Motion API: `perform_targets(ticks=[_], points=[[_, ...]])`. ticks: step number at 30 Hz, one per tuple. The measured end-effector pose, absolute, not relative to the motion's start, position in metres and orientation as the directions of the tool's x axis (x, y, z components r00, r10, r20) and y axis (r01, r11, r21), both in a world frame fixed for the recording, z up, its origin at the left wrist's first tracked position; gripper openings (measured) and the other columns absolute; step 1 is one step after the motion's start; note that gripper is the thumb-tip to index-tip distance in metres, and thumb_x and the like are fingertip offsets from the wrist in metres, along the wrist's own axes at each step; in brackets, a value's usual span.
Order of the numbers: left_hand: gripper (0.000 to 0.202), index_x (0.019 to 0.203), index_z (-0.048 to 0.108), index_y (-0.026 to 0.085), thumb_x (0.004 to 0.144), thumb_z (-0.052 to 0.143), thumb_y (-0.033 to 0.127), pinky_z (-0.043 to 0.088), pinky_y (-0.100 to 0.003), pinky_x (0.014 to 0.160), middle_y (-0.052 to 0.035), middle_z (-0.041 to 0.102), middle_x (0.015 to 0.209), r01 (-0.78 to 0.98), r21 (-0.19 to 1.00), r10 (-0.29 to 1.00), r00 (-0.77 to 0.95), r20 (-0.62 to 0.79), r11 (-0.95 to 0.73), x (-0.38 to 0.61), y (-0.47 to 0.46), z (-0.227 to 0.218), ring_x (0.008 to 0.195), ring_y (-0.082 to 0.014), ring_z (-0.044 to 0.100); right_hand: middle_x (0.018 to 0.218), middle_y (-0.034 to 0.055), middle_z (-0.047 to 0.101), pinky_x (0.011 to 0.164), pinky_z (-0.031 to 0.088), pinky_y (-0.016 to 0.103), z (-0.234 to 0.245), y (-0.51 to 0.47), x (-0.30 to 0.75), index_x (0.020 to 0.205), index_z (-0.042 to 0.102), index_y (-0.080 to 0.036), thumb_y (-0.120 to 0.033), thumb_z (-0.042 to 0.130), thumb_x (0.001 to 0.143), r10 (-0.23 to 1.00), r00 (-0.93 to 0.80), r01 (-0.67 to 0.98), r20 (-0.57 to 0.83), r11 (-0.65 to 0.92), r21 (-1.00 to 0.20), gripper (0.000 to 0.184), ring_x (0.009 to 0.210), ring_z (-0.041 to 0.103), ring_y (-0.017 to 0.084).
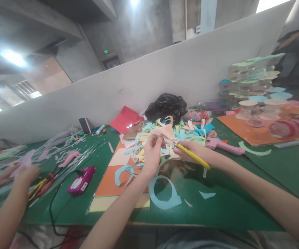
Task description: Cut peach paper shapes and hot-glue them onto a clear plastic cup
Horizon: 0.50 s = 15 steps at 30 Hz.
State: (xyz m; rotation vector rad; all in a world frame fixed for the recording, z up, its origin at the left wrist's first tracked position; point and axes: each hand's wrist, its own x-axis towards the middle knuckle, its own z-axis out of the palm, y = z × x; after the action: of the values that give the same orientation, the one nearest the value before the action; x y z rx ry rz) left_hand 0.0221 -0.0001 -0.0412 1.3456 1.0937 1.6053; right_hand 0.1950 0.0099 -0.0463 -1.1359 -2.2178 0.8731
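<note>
Over a heap of cut paper, my left hand [153, 148] pinches a piece of peach paper [167, 131]; its fingertips are closed and partly blurred. My right hand [192, 150] is closed around scissors with a yellow handle [194, 157], whose metal part points left towards the pinched paper. One handle sticks out below the palm; the other is hidden. Close under my hands lie blue and yellow paper scraps [139, 138]. Nearer me is a light blue sheet with a round hole [175, 199], flat on the green table [203, 214].
At left, another person's hands [27, 173] hold pinkish material near pliers [41, 188] and a purple device [81, 181]. A pink glue gun [224, 145] with a cord lies right. Behind are a black plastic bag [166, 105], stacked clear cups [253, 77] and a low white wall [100, 86].
</note>
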Motion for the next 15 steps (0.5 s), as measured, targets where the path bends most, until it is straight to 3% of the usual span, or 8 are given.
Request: perform_targets(ticks=[7, 15], points=[[0.023, 0.072, 0.052, 0.018, 0.084, 0.061, 0.035, 0.042, -0.023, 0.064, 0.0022, 0.055, 0.063, 0.046, 0.943, 0.934, -0.134, 0.332, -0.329, 0.024, -0.005, -0.037, 0.06, -0.0097, 0.051, 0.08, 0.0036, 0.061, 0.063, 0.042, 0.03, -0.038, 0.004, 0.199, 0.086, 0.046, -0.021, -0.067, 0.042, 0.086, 0.812, -0.577, 0.495, 0.091, 0.436, -0.751, 0.046, 0.071, 0.053, 0.019], [0.024, 0.069, 0.052, 0.018, 0.084, 0.062, 0.033, 0.043, -0.024, 0.063, 0.0024, 0.056, 0.06, 0.081, 0.943, 0.936, -0.122, 0.331, -0.323, 0.025, -0.008, -0.033, 0.058, -0.0097, 0.052, 0.07, 0.0006, 0.059, 0.057, 0.039, 0.028, -0.053, 0.016, 0.2, 0.082, 0.053, -0.02, -0.065, 0.047, 0.087, 0.839, -0.531, 0.519, 0.116, 0.43, -0.739, 0.046, 0.062, 0.051, 0.016]])
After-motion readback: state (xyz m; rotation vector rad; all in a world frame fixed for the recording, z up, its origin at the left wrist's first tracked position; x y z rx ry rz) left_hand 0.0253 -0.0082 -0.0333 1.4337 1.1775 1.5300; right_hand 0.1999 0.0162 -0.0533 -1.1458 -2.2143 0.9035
